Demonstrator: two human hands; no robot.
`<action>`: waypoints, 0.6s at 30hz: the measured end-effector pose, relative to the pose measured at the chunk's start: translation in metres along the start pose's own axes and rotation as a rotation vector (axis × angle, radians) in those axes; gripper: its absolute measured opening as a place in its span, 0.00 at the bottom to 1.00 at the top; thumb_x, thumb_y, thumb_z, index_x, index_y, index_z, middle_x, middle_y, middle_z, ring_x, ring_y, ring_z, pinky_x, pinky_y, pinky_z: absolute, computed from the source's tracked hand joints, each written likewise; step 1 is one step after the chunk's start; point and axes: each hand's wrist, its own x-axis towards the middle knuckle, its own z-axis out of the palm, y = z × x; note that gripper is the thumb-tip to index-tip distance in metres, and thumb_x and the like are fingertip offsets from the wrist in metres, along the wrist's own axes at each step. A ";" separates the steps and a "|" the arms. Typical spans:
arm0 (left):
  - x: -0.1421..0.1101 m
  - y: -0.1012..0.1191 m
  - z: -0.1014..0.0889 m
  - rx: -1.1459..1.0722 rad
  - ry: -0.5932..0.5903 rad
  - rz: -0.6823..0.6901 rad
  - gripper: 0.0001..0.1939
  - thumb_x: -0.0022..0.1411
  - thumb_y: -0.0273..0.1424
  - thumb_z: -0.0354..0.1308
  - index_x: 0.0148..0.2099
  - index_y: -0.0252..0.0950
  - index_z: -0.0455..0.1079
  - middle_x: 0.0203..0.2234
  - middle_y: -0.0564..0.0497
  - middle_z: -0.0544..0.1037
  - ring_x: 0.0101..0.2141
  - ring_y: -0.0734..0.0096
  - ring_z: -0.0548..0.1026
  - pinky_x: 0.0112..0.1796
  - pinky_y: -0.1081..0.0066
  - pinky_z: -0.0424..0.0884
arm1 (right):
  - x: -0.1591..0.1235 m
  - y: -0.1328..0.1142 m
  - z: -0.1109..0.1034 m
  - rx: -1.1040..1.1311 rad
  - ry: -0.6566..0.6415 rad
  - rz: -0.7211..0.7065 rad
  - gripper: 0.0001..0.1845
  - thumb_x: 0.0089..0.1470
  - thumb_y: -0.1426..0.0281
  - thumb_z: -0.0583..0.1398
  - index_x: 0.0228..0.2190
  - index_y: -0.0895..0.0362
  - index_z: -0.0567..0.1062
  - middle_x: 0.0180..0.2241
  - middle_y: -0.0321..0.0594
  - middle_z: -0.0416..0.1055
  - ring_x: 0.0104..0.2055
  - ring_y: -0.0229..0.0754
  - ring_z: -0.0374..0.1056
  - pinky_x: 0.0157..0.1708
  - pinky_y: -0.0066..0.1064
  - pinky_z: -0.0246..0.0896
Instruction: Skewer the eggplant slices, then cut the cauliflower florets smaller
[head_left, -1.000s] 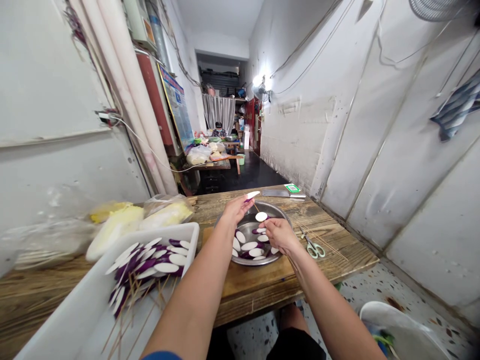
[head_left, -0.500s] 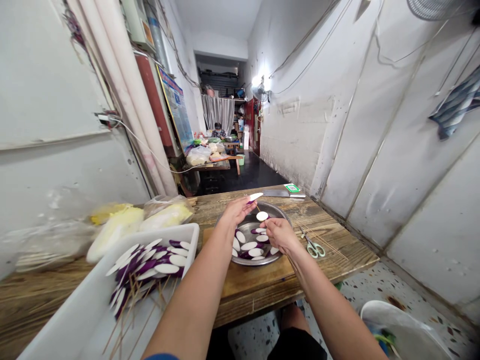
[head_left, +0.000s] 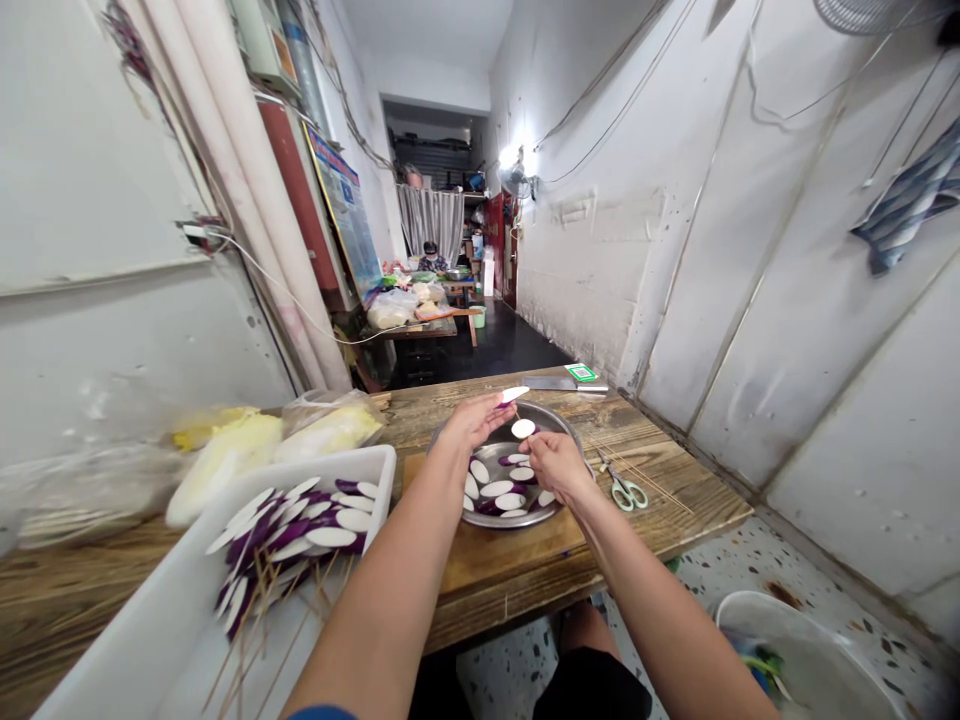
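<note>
My left hand [head_left: 474, 420] is closed around a purple-skinned eggplant piece [head_left: 514, 396] with a white cut face, held over the far rim of a round metal basin [head_left: 571, 430]. My right hand [head_left: 559, 462] is closed in a pinch on a thin wooden skewer [head_left: 517, 413], mostly hidden by the fingers. A second eggplant slice [head_left: 523, 429] sits on this skewer, just beyond my right fingertips. The skewer's far end reaches the piece in my left hand. Several loose eggplant slices [head_left: 496, 489] lie in the basin below both hands.
On the left, a white plastic tub [head_left: 379, 480] holds skewered eggplant [head_left: 330, 537]. Bagged yellow-white food [head_left: 225, 455] lies behind it. A cleaver [head_left: 551, 383], green-handled scissors [head_left: 628, 494] and bare skewers [head_left: 652, 480] lie on the wooden table [head_left: 697, 510]. A bucket [head_left: 810, 650] stands on the floor at right.
Both hands keep nearly the same pose, with the eggplant pieces and skewer held as before. The whole view has shifted slightly.
</note>
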 end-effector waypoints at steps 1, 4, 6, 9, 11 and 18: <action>0.000 -0.001 0.000 0.001 -0.006 0.003 0.04 0.58 0.17 0.56 0.35 0.24 0.72 0.24 0.40 0.78 0.28 0.67 0.78 0.38 0.68 0.76 | 0.000 0.000 0.000 -0.003 0.005 -0.002 0.10 0.46 0.64 0.57 0.21 0.58 0.68 0.08 0.23 0.49 0.10 0.26 0.37 0.11 0.22 0.31; 0.001 -0.004 0.000 0.024 -0.051 -0.014 0.05 0.58 0.17 0.55 0.34 0.25 0.72 0.25 0.40 0.78 0.28 0.67 0.78 0.38 0.68 0.76 | 0.002 0.002 0.000 -0.009 0.027 -0.018 0.10 0.47 0.64 0.56 0.21 0.57 0.67 0.08 0.23 0.50 0.10 0.26 0.38 0.11 0.22 0.32; 0.000 -0.006 0.001 0.055 -0.085 -0.027 0.05 0.58 0.17 0.56 0.33 0.26 0.72 0.25 0.41 0.78 0.28 0.69 0.78 0.37 0.69 0.76 | 0.003 0.003 0.000 -0.019 0.042 -0.034 0.10 0.47 0.63 0.56 0.21 0.57 0.67 0.09 0.24 0.50 0.10 0.27 0.39 0.11 0.22 0.32; -0.003 -0.009 0.004 0.125 -0.131 -0.053 0.04 0.56 0.18 0.58 0.33 0.27 0.73 0.25 0.42 0.78 0.26 0.70 0.77 0.36 0.70 0.76 | 0.006 0.007 0.001 -0.052 0.086 -0.079 0.11 0.47 0.62 0.56 0.21 0.57 0.67 0.09 0.25 0.52 0.10 0.28 0.41 0.12 0.23 0.35; -0.007 -0.010 0.006 0.171 -0.148 -0.074 0.04 0.55 0.18 0.59 0.34 0.28 0.73 0.24 0.43 0.78 0.25 0.70 0.77 0.34 0.70 0.76 | 0.008 0.009 0.001 -0.077 0.130 -0.111 0.12 0.48 0.61 0.57 0.21 0.56 0.68 0.09 0.26 0.52 0.10 0.29 0.42 0.12 0.24 0.36; -0.012 -0.010 0.011 0.227 -0.078 -0.030 0.08 0.59 0.31 0.59 0.36 0.30 0.70 0.24 0.44 0.77 0.27 0.68 0.77 0.37 0.65 0.75 | 0.010 0.012 0.001 -0.080 0.203 -0.163 0.14 0.49 0.59 0.56 0.23 0.56 0.69 0.10 0.27 0.54 0.11 0.30 0.45 0.12 0.25 0.39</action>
